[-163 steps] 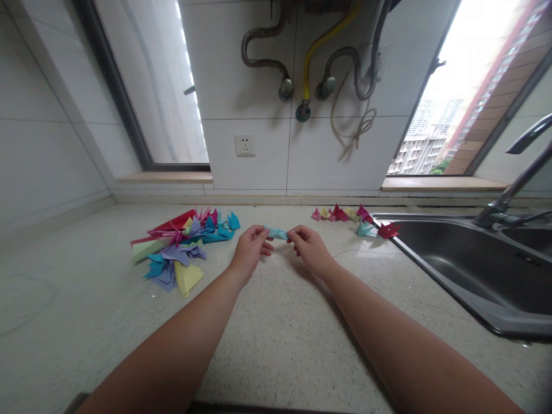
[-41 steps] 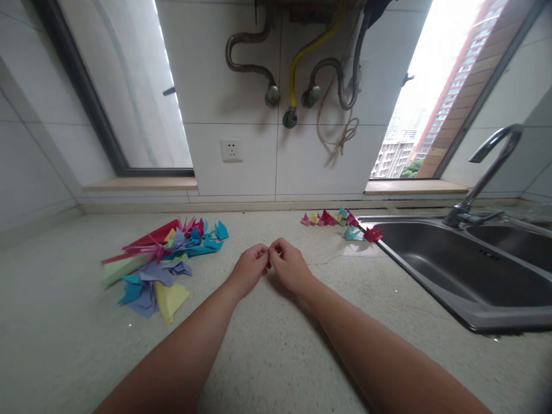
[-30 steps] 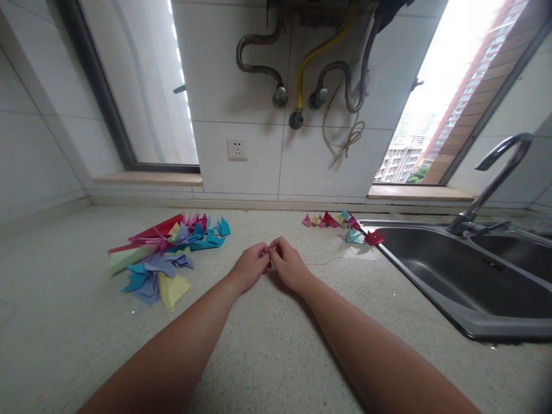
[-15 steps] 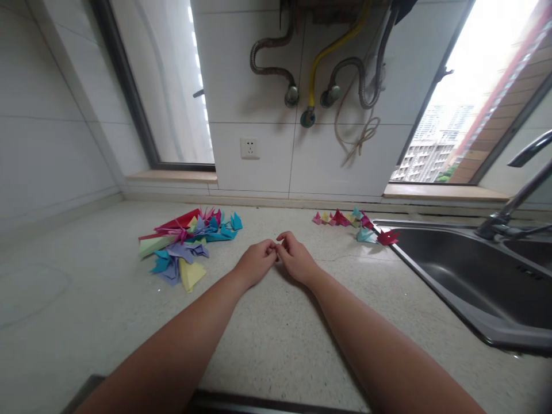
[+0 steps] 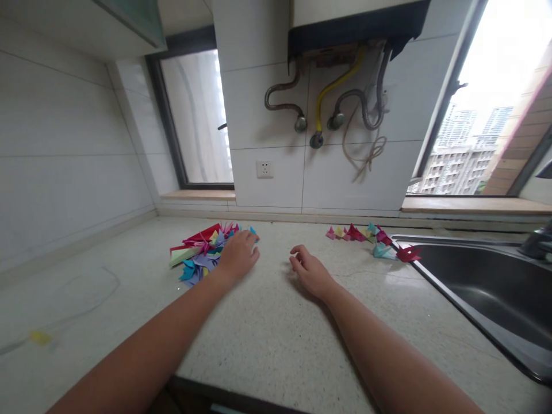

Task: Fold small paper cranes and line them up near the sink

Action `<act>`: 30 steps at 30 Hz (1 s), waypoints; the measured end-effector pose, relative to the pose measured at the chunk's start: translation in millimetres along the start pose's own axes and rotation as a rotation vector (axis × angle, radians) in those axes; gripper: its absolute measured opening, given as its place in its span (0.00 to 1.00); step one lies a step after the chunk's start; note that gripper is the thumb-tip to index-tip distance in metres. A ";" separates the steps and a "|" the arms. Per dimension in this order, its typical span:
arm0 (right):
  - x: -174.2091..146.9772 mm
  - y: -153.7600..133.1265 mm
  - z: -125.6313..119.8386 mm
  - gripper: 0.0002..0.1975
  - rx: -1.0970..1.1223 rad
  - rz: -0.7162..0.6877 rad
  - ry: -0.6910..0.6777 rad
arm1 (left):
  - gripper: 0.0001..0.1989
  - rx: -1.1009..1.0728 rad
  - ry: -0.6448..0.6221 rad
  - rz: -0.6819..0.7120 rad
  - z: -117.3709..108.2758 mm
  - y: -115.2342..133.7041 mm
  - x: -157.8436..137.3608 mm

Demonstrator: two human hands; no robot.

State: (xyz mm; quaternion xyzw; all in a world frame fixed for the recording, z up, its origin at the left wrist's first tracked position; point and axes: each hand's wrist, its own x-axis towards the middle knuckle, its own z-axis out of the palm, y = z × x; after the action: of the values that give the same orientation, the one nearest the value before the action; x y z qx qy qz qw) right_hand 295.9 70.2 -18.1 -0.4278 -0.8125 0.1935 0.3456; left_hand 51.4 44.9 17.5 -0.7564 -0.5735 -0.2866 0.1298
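Observation:
My left hand (image 5: 239,253) reaches over the right side of a pile of colourful origami pieces (image 5: 202,247), its thumb apart from its fingers. A blue folded-paper piece (image 5: 253,232) shows just past its fingertips; whether they touch it I cannot tell. Red, pink, purple, blue and pale green paper lies in that heap, partly hidden behind the hand. Over the middle of the counter, my right hand (image 5: 311,271) is loosely curled with a gap between thumb and forefinger, holding nothing. To its upper right, small origami pieces (image 5: 354,233) stand in a row, with a light blue one (image 5: 383,251) and a red one (image 5: 407,253) in front.
A dark metal sink (image 5: 483,287) is set into the speckled counter (image 5: 267,339) at right, its rim close to the red piece. Hoses (image 5: 319,109) and a wall socket (image 5: 264,169) are on the tiled wall behind. A small yellow thing (image 5: 39,337) lies at far left, blurred.
My hands have parted. The left one has moved left to the origami pile, while the right stays near the middle with its fingers loosened. The view has tilted up and turned left.

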 end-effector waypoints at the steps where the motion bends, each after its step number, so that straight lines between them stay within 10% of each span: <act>1: 0.1 -0.1 -0.2 0.13 -0.004 -0.002 -0.004 | 0.18 0.063 0.031 -0.059 -3.9 -19.2 2.1; 7: 1.9 0.8 0.4 0.13 -0.026 0.006 -0.026 | 0.21 0.247 -0.120 -0.256 -8.9 -97.3 -0.3; 15: 1.7 1.2 -0.3 0.12 -0.057 -0.002 -0.038 | 0.16 0.169 -0.133 -0.274 -11.7 -104.2 2.0; 21: 0.8 0.4 -0.1 0.12 -0.053 -0.010 -0.035 | 0.17 -0.336 0.050 -0.225 -11.7 -46.7 13.9; 30: 6.8 4.3 -2.3 0.16 0.469 0.148 0.147 | 0.19 -1.369 -0.122 -0.287 17.1 78.0 24.7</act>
State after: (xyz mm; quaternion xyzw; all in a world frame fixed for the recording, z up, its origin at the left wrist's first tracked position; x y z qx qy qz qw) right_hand 297.4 78.3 -16.5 -0.4072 -0.6845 0.3698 0.4783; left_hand 134.1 49.4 28.5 -0.5995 -0.3646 -0.5546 -0.4473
